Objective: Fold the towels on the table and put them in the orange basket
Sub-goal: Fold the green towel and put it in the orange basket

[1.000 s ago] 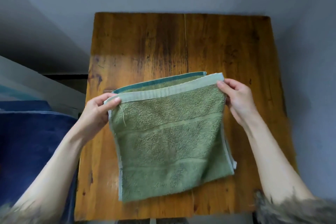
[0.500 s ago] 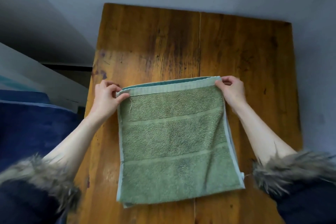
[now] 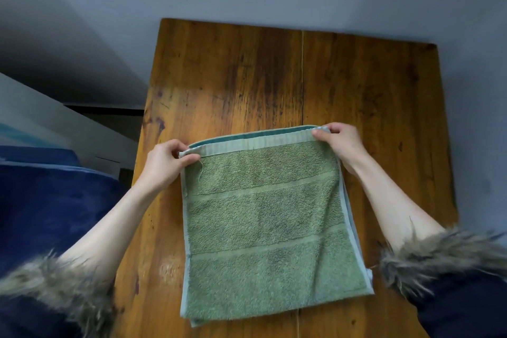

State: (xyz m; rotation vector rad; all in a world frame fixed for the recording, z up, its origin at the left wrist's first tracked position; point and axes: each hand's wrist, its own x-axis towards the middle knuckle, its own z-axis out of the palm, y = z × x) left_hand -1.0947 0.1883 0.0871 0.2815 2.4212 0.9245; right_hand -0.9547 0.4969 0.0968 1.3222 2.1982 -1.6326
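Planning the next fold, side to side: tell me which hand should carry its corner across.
Either, narrowly the right hand: like the left hand it pinches a far corner of the towel, and bare table lies beside it.

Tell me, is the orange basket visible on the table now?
No, the wooden table holds only the green towel, pinched at its far corners by both hands; no basket shows.

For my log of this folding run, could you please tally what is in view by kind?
Green towel, folded, far corners pinched by both hands: 1
Wooden table: 1
Hands, left hand and right hand: 2
Fur-trimmed sleeve cuffs: 2
Orange basket: 0 in view
Total: 6
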